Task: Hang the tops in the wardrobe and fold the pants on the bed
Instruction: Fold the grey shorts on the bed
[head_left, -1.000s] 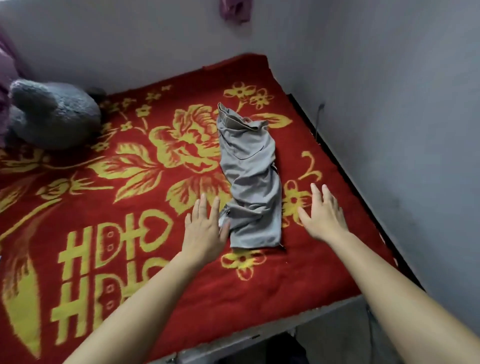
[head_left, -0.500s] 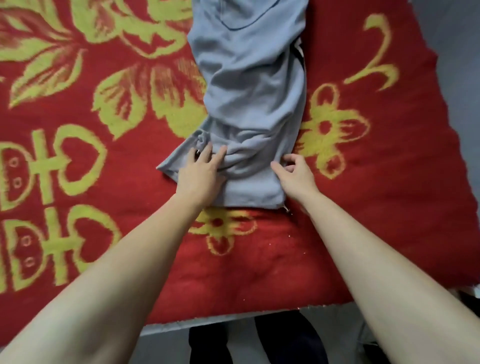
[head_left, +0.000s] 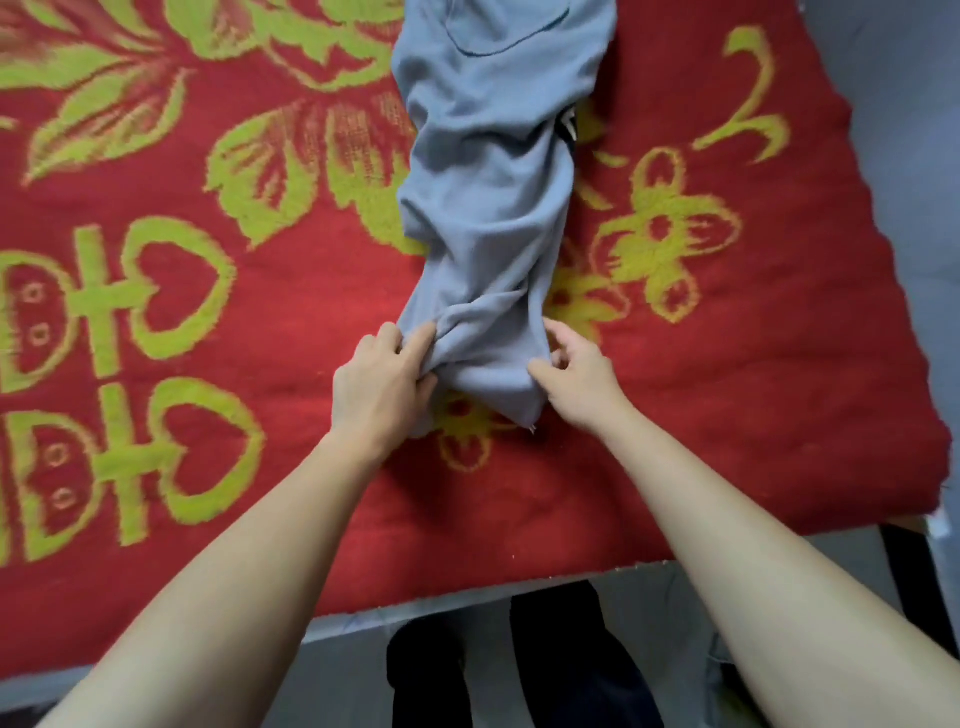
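Step in hand: folding the grey pants (head_left: 493, 208), which lie rumpled lengthwise on the red bed cover (head_left: 779, 389). Left hand (head_left: 382, 382) and right hand (head_left: 574, 371) each pinch the near end. Next move likely needs that end lifted evenly toward the far end, which is out of frame.

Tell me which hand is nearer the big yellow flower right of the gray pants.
Right. The right hand grips the gray pants' near end, below-left of the flower; the left hand grips that end's other side, farther left, beyond the pants.
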